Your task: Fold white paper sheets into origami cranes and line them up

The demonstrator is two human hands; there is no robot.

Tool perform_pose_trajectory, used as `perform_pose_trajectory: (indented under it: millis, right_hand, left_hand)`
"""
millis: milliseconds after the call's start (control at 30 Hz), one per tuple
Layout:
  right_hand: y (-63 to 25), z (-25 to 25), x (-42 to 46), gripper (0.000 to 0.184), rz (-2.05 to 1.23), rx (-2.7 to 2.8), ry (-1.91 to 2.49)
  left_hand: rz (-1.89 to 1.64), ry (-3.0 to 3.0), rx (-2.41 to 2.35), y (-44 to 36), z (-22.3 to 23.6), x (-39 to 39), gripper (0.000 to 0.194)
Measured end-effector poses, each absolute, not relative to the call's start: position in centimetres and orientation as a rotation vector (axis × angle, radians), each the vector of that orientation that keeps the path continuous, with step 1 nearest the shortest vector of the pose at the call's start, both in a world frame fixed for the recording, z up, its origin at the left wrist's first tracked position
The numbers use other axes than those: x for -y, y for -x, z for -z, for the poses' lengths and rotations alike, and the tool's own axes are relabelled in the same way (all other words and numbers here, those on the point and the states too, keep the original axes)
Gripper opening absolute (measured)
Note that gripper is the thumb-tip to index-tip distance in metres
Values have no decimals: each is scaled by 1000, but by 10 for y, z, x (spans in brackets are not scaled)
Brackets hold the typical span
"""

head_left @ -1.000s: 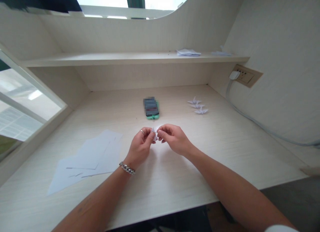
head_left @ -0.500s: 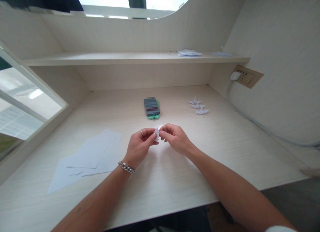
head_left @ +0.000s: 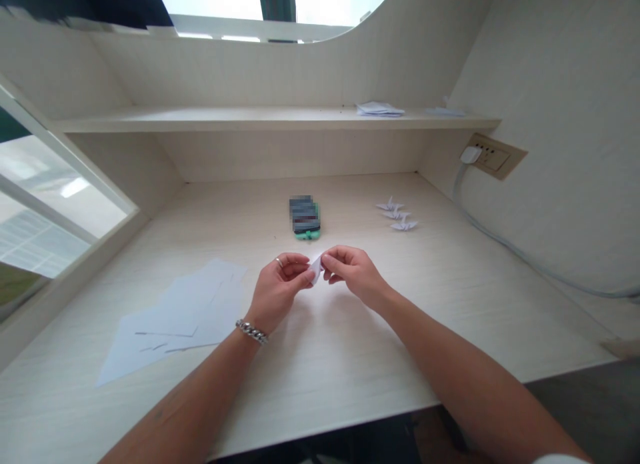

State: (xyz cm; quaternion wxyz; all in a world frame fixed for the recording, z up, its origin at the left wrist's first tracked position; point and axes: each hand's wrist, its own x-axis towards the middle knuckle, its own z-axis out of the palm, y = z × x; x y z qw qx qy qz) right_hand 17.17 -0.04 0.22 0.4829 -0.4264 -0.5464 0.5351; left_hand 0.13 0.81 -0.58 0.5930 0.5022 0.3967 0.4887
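Hands [head_left: 277, 285], paper [head_left: 316, 271] well inside desk edge [head_left: 325, 430]

We note a pale wood-grain desk [head_left: 475, 291] beneath one long shelf [head_left: 250, 125] — plain wall [head_left: 565, 77] at right, framed pane [head_left: 55, 164] at left, bright curved-edged panel [head_left: 215, 1] above.

A pale bench [head_left: 320, 384] carries white sheets [head_left: 185, 307] left of the left hand [head_left: 277, 287], three paper cranes [head_left: 397, 215] beyond and right of the right hand [head_left: 356, 271], and a blurred dark object [head_left: 305, 214] beyond both. Farther beyond, a shelf [head_left: 225, 121] holds white papers [head_left: 380, 109].
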Motion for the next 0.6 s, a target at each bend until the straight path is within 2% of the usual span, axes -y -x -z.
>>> perform_pose_trajectory:
  millis: [133,267,467,600]
  right_hand:
    - [-175,-2,-1,31,-1463,1264,966]
    - [-175,-2,0,29,-1486,1271,966]
    - [-168,2,0,24,-1290,1369,1094]
    - [-163,4,4,21,-1035,1474,1153]
  left_hand:
    - [-1090,-1159,-888,0,6,-9,31]
    - [-1070,-1205,-873,0,8,-10,26]
    - [-1052,-1423,-1053,2,7,-12,22]
    - [-1021,-1550,-1152,0,4,-11,28]
